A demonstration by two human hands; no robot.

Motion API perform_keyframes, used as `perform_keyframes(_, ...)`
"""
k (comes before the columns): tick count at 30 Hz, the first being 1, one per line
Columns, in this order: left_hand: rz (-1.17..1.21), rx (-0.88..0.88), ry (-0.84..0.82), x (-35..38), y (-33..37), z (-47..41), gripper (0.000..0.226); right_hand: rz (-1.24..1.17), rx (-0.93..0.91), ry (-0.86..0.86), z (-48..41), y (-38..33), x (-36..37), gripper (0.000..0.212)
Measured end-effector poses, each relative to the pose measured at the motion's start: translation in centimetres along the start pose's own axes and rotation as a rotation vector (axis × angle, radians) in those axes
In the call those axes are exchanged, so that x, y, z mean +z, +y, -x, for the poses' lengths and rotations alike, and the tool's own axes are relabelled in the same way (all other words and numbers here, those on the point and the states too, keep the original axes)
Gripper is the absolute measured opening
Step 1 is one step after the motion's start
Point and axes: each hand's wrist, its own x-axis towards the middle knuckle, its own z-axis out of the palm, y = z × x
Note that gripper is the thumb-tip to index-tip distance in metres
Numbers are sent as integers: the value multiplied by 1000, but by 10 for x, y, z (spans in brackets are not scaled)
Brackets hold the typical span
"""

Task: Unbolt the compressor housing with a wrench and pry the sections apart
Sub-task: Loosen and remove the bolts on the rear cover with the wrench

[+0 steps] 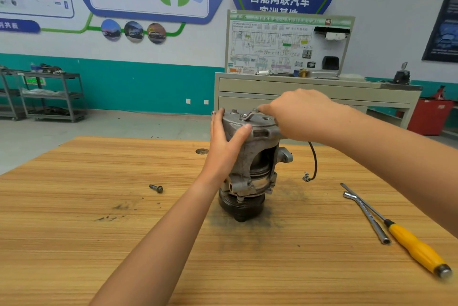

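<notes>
The grey metal compressor stands upright on its black pulley in the middle of the wooden table. My left hand grips the left side of its top housing, thumb on the front and fingers round the back. My right hand reaches over the top cover, and its fingertips pinch a bolt that is mostly hidden. Another bolt head sticks up from the cover. An L-shaped socket wrench lies on the table at the right, untouched.
A yellow-handled screwdriver lies beside the wrench. A loose bolt rests on the table to the left. The compressor's black wire hangs on its right. A grey cabinet and a shelf cart stand behind.
</notes>
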Motion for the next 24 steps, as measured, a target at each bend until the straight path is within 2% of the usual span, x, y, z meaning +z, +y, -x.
perform_keyframes(5, 4, 4, 14, 3, 3, 2, 87, 64, -36, 58, -5, -3, 6, 35)
perform_keyframes(9, 3, 48, 22, 0, 1, 1, 79, -129, -20, 189, 1, 11, 33, 41)
perform_keyframes(13, 34, 60, 38, 1, -1, 1, 68, -158, -137, 310, -19, 38, 59, 42)
perform_keyframes(16, 71, 78, 33, 3, -3, 1, 59, -86, -227, 256, -53, 48, 69, 37)
perform_keyframes(20, 116, 58, -17, -3, -9, -2, 68, -54, -279, 204, -96, 38, 69, 32)
perform_keyframes(22, 229, -9, -37, -13, -14, -8, 65, -44, -312, 206, -114, 30, 66, 31)
perform_keyframes(24, 282, -71, 20, -21, -19, -21, 57, -32, -344, 198, -125, 25, 63, 31)
